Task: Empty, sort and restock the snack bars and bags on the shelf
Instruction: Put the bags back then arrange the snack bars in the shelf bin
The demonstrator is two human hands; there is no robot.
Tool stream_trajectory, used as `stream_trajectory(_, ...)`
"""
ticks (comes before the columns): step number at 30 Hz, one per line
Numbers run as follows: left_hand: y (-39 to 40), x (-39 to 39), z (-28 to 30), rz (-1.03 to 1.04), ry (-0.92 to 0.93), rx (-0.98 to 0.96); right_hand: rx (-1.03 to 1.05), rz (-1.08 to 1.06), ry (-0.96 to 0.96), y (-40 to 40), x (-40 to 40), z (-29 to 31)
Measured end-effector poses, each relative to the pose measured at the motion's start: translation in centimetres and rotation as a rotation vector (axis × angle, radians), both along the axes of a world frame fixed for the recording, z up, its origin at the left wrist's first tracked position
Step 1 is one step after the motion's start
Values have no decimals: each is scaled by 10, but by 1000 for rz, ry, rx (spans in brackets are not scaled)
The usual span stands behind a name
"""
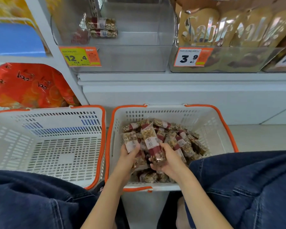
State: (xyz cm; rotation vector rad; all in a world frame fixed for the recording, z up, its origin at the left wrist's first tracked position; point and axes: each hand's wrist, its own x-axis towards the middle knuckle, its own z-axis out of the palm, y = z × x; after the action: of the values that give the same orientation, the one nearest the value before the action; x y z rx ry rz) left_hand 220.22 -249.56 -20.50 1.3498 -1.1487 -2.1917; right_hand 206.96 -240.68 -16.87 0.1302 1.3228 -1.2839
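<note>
Left basket [45, 146] holds nothing. Left hand [128, 157] grips one snack bar [130, 141], right hand [168, 160] another [153, 146], over the right basket [221, 123] heaped with bars. Clear bin [130, 58] above holds two bars [101, 28]; restocking seems barely begun. Brown bags [229, 27] alongside.

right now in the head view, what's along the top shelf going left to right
blue bag → 12.4 price tag → clear bin holding two snack bars → 3.9 price tag → tan Sable bags
</note>
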Motion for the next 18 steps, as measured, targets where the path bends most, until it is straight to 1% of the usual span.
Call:
stream_trajectory(2,2,-1,17,53,137,69,-36,41,29,2,4,0)
stream_trajectory(3,3,-1,26,67,174,89,-49,57,50,3,6,2)
stream_trajectory(8,4,8,47,115,251,156,-136,165,296,4,5,4)
stream_trajectory(11,8,9,48,101,288,143,-218,214,378,1,10,15)
stream_trajectory(13,12,8,50,78,326,132,-247,271,504,-1,16,23)
stream_trajectory(16,14,6,55,51,355,112,-244,311,752,-4,20,28)
stream_trajectory(18,15,4,59,18,341,68,-245,344,838,-7,19,28)
